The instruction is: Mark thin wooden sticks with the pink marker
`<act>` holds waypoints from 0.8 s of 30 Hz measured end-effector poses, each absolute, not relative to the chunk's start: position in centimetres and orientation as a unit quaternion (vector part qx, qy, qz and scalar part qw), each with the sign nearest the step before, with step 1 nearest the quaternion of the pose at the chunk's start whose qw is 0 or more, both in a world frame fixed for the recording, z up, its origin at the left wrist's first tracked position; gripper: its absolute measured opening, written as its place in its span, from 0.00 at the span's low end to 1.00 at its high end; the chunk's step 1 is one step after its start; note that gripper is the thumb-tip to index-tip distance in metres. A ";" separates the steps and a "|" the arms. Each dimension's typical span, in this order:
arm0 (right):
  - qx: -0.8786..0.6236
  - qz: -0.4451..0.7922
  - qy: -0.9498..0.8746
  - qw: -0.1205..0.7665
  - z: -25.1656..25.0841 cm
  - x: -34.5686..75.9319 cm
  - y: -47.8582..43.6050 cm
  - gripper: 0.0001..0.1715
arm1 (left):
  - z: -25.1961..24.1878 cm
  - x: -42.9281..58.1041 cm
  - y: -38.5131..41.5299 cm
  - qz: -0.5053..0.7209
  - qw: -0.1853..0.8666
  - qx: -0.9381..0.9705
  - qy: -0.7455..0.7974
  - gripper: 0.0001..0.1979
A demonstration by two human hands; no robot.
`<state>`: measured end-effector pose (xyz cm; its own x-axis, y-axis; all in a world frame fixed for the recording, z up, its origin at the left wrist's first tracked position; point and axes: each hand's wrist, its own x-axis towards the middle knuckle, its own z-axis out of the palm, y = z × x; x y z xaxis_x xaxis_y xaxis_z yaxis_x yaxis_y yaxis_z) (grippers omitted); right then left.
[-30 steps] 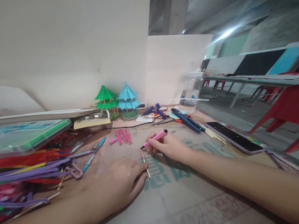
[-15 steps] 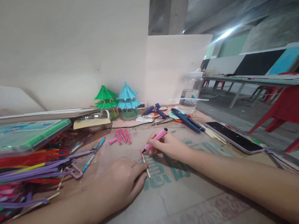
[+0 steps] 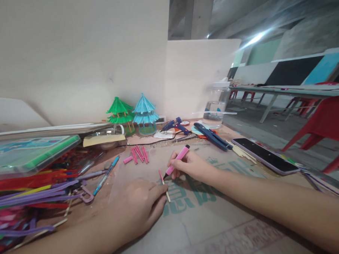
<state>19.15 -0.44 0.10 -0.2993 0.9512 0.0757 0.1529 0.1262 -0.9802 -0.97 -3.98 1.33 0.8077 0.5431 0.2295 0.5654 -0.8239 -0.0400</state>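
My right hand [image 3: 185, 164] grips a pink marker [image 3: 178, 158] with a black tip and a black end. Its tip meets a thin wooden stick [image 3: 167, 195], whose far end is coloured pink while the near end is bare wood. The fingertips of my left hand [image 3: 146, 197] press on the middle of that stick, holding it on the plastic sheet [image 3: 187, 227] with green lettering. Several pink sticks [image 3: 139, 154] lie beyond my hands, next to a loose pink marker cap [image 3: 128, 160].
Green [image 3: 119, 110] and blue [image 3: 145, 113] little pavilions stand at the back. To their right are a glue gun [image 3: 176, 125], blue-handled cutters [image 3: 212, 137], a water bottle [image 3: 217, 104] and a phone [image 3: 264, 155]. Colourful craft strips [image 3: 34, 192] and a plastic case [image 3: 33, 153] crowd the left.
The marker tip has shifted slightly nearer to me along the stick, and pink now reaches a little further down it. My left hand has stayed in place.
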 end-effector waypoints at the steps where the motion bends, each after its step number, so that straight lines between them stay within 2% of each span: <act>1: -0.436 0.497 -0.634 0.401 0.1 19.1 -0.5 0.08 | 1.4 -1.0 -4.0 -0.104 0.056 -0.949 -0.293 0.15; 6: -0.434 0.485 -0.628 0.427 0.1 19.0 -0.4 0.08 | 1.5 -1.0 -4.0 -0.101 0.057 -0.949 -0.294 0.15; 12: -0.432 0.498 -0.640 0.394 0.1 19.1 -0.4 0.09 | 1.5 -1.0 -4.0 -0.101 0.059 -0.950 -0.291 0.14; 18: -0.435 0.490 -0.630 0.416 0.2 19.0 -0.5 0.09 | 1.3 -1.0 -4.0 -0.093 0.063 -0.948 -0.299 0.15; 24: -0.426 0.504 -0.643 0.388 0.3 19.2 -0.6 0.09 | 1.6 -0.9 -4.1 -0.088 0.056 -0.949 -0.298 0.14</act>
